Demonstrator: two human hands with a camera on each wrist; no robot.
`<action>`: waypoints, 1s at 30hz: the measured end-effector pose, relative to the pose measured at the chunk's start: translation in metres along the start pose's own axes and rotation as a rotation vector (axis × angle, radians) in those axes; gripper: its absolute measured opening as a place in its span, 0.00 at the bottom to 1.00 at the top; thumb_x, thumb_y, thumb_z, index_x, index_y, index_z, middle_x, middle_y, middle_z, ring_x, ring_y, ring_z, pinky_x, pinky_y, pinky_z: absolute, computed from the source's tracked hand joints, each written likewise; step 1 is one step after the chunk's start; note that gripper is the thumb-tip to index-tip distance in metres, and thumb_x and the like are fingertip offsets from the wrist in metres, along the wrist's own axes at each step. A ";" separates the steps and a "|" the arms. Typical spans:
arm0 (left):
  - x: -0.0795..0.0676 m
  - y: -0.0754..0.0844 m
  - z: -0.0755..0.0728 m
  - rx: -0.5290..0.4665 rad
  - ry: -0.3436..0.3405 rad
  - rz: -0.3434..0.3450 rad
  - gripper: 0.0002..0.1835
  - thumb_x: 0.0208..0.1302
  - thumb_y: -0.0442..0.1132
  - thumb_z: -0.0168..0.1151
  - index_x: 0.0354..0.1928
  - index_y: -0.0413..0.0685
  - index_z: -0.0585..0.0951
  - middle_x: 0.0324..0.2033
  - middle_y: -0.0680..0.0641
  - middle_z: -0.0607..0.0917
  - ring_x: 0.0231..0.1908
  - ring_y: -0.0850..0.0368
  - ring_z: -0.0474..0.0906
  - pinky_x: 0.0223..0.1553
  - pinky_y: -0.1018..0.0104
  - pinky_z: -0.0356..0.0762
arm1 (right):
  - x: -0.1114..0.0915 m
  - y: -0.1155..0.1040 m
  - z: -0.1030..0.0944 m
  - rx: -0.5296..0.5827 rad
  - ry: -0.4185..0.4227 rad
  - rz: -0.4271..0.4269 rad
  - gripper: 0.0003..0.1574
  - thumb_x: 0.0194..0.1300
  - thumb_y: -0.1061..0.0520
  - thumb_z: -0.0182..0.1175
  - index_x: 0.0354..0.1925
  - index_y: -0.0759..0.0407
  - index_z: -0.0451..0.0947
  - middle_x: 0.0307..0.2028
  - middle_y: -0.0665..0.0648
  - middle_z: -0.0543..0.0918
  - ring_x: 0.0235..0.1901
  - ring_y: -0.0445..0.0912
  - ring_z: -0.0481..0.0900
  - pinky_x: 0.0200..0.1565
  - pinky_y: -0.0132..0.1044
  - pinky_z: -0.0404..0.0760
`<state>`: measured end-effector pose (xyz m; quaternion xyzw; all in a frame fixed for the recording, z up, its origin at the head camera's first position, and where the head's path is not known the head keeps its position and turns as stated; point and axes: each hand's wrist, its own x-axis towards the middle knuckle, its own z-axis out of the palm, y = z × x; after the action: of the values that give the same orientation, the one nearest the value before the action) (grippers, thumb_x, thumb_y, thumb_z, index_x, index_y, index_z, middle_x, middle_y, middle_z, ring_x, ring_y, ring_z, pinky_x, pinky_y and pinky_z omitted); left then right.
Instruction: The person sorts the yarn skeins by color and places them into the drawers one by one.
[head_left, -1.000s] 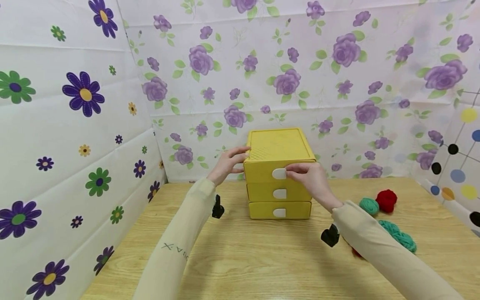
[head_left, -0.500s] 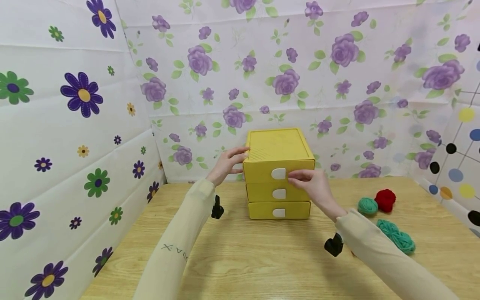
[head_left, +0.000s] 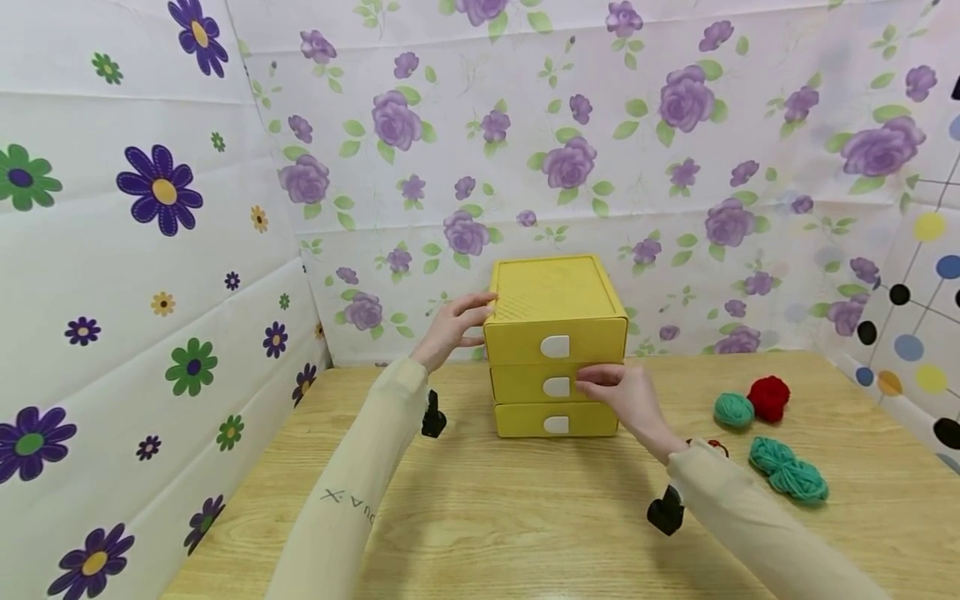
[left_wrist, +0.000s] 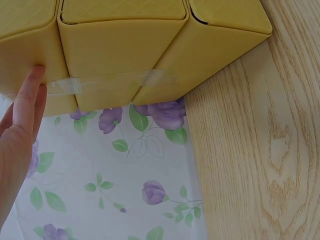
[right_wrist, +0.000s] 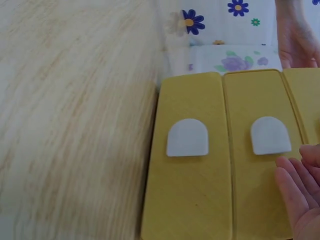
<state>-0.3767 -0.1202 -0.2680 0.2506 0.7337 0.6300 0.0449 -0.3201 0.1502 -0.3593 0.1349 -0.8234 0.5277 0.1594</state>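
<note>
A yellow cabinet [head_left: 555, 287] with three stacked drawers stands on the table, each front bearing a white rounded handle. All three drawers are pushed in. My left hand [head_left: 453, 329] touches the cabinet's upper left side, and in the left wrist view a fingertip [left_wrist: 36, 74] lies against the yellow wall. Beside the middle drawer's handle [head_left: 557, 387], just to its right, is my right hand [head_left: 626, 398]. In the right wrist view the fingers [right_wrist: 295, 187] are extended close to that handle [right_wrist: 270, 137], with a small gap visible. Neither hand holds anything.
On the table's right side lie a teal yarn ball [head_left: 733, 410], a red yarn ball [head_left: 768, 398] and a teal yarn skein [head_left: 789, 471]. Some red strand [head_left: 716, 447] shows behind the right sleeve. Flowered sheets hang behind and to the left.
My right hand has let go of the top drawer's handle, drawn slightly right, then moved down to the middle drawer. The left hand keeps its place on the cabinet's side.
</note>
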 end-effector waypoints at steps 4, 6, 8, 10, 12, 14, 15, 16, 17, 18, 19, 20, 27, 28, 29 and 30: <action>0.000 0.000 -0.001 0.001 -0.006 -0.001 0.23 0.69 0.38 0.49 0.63 0.40 0.65 0.61 0.41 0.62 0.55 0.45 0.64 0.47 0.52 0.71 | -0.002 0.003 0.005 -0.002 -0.008 0.005 0.12 0.55 0.60 0.66 0.38 0.65 0.83 0.33 0.57 0.83 0.34 0.48 0.80 0.35 0.36 0.77; 0.002 -0.004 -0.002 0.002 -0.002 0.002 0.22 0.68 0.38 0.49 0.63 0.41 0.66 0.61 0.43 0.63 0.55 0.46 0.64 0.47 0.51 0.71 | -0.002 0.005 0.007 0.012 -0.011 0.008 0.12 0.55 0.61 0.66 0.38 0.66 0.83 0.34 0.58 0.83 0.34 0.47 0.80 0.35 0.35 0.77; 0.007 -0.012 -0.004 0.004 0.002 0.012 0.23 0.68 0.40 0.51 0.63 0.44 0.67 0.60 0.45 0.64 0.55 0.48 0.65 0.46 0.52 0.72 | -0.002 0.006 0.008 0.027 -0.014 0.006 0.12 0.55 0.61 0.65 0.39 0.66 0.83 0.34 0.58 0.83 0.34 0.47 0.80 0.34 0.33 0.77; 0.011 -0.018 -0.006 0.010 0.003 0.024 0.23 0.67 0.42 0.52 0.63 0.46 0.68 0.60 0.46 0.65 0.55 0.48 0.65 0.44 0.51 0.72 | -0.001 0.008 0.009 0.047 -0.014 -0.004 0.13 0.55 0.62 0.65 0.39 0.68 0.82 0.34 0.60 0.83 0.34 0.49 0.80 0.34 0.32 0.77; 0.014 -0.023 -0.007 0.020 0.005 0.045 0.23 0.67 0.43 0.52 0.62 0.47 0.69 0.59 0.47 0.66 0.54 0.50 0.66 0.43 0.54 0.74 | -0.001 0.009 0.010 0.060 -0.015 -0.014 0.13 0.55 0.62 0.65 0.39 0.68 0.82 0.34 0.61 0.83 0.34 0.49 0.81 0.33 0.31 0.77; 0.013 -0.022 -0.007 0.020 0.001 0.052 0.22 0.67 0.42 0.51 0.62 0.47 0.68 0.59 0.46 0.66 0.54 0.50 0.66 0.43 0.53 0.74 | 0.000 0.011 0.012 0.071 -0.014 -0.020 0.13 0.55 0.63 0.65 0.39 0.69 0.82 0.34 0.61 0.83 0.34 0.50 0.81 0.33 0.31 0.77; 0.012 -0.021 -0.007 0.018 0.005 0.049 0.21 0.68 0.40 0.51 0.62 0.47 0.69 0.59 0.47 0.66 0.53 0.50 0.67 0.43 0.54 0.74 | 0.001 0.012 0.013 0.082 -0.016 -0.018 0.13 0.55 0.63 0.65 0.39 0.69 0.82 0.34 0.62 0.82 0.34 0.50 0.81 0.33 0.31 0.78; 0.012 -0.021 -0.007 0.014 0.007 0.048 0.21 0.68 0.40 0.50 0.62 0.47 0.69 0.58 0.48 0.67 0.53 0.51 0.67 0.43 0.55 0.74 | 0.001 0.012 0.013 0.095 -0.021 -0.013 0.13 0.55 0.63 0.65 0.39 0.69 0.82 0.34 0.62 0.82 0.34 0.50 0.81 0.33 0.31 0.78; 0.013 -0.022 -0.007 0.015 0.012 0.047 0.20 0.68 0.39 0.50 0.61 0.47 0.70 0.58 0.48 0.67 0.53 0.52 0.67 0.43 0.55 0.74 | 0.001 0.012 0.014 0.111 -0.025 -0.004 0.12 0.55 0.64 0.64 0.39 0.69 0.82 0.34 0.62 0.82 0.34 0.50 0.81 0.33 0.32 0.78; 0.014 -0.023 -0.007 0.010 0.015 0.041 0.20 0.68 0.39 0.50 0.61 0.47 0.70 0.58 0.49 0.67 0.53 0.52 0.67 0.43 0.55 0.74 | 0.001 0.012 0.014 0.130 -0.030 0.006 0.12 0.56 0.64 0.64 0.40 0.70 0.81 0.34 0.62 0.82 0.34 0.50 0.81 0.34 0.33 0.78; 0.014 -0.024 -0.008 0.009 0.017 0.038 0.20 0.68 0.39 0.50 0.61 0.47 0.70 0.58 0.49 0.67 0.53 0.52 0.67 0.43 0.55 0.74 | 0.001 0.012 0.015 0.149 -0.036 0.019 0.12 0.56 0.65 0.63 0.40 0.70 0.81 0.35 0.63 0.82 0.35 0.51 0.81 0.34 0.33 0.78; 0.015 -0.024 -0.008 0.010 0.019 0.034 0.20 0.68 0.39 0.50 0.61 0.47 0.70 0.58 0.48 0.67 0.53 0.51 0.67 0.43 0.55 0.74 | 0.002 0.012 0.015 0.167 -0.045 0.029 0.12 0.56 0.66 0.63 0.40 0.71 0.81 0.35 0.63 0.82 0.35 0.52 0.80 0.34 0.35 0.79; 0.015 -0.024 -0.008 0.017 0.024 0.027 0.21 0.68 0.40 0.51 0.61 0.47 0.70 0.58 0.48 0.67 0.53 0.52 0.67 0.43 0.56 0.74 | 0.005 0.009 0.015 0.220 -0.073 0.044 0.11 0.58 0.68 0.60 0.40 0.74 0.79 0.35 0.66 0.81 0.33 0.55 0.80 0.34 0.40 0.79; 0.015 -0.023 -0.008 0.017 0.025 0.028 0.21 0.68 0.40 0.51 0.61 0.47 0.70 0.58 0.49 0.67 0.53 0.52 0.67 0.43 0.57 0.74 | 0.005 0.009 0.015 0.223 -0.078 0.044 0.11 0.58 0.68 0.60 0.40 0.74 0.79 0.35 0.66 0.81 0.33 0.55 0.81 0.33 0.40 0.79; 0.015 -0.023 -0.008 0.019 0.025 0.029 0.21 0.68 0.40 0.51 0.61 0.47 0.70 0.58 0.49 0.67 0.53 0.52 0.67 0.43 0.57 0.74 | 0.005 0.009 0.015 0.226 -0.083 0.047 0.11 0.58 0.68 0.60 0.40 0.74 0.79 0.35 0.66 0.81 0.33 0.55 0.81 0.33 0.41 0.79; 0.015 -0.023 -0.008 0.019 0.026 0.030 0.21 0.67 0.40 0.52 0.61 0.47 0.70 0.58 0.49 0.68 0.52 0.52 0.68 0.43 0.57 0.74 | 0.006 0.008 0.014 0.231 -0.088 0.049 0.11 0.58 0.68 0.59 0.40 0.74 0.79 0.35 0.66 0.81 0.33 0.55 0.81 0.33 0.41 0.79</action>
<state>-0.3996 -0.1229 -0.2846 0.2536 0.7362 0.6270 0.0234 -0.3305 0.1403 -0.3696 0.1550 -0.7665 0.6162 0.0936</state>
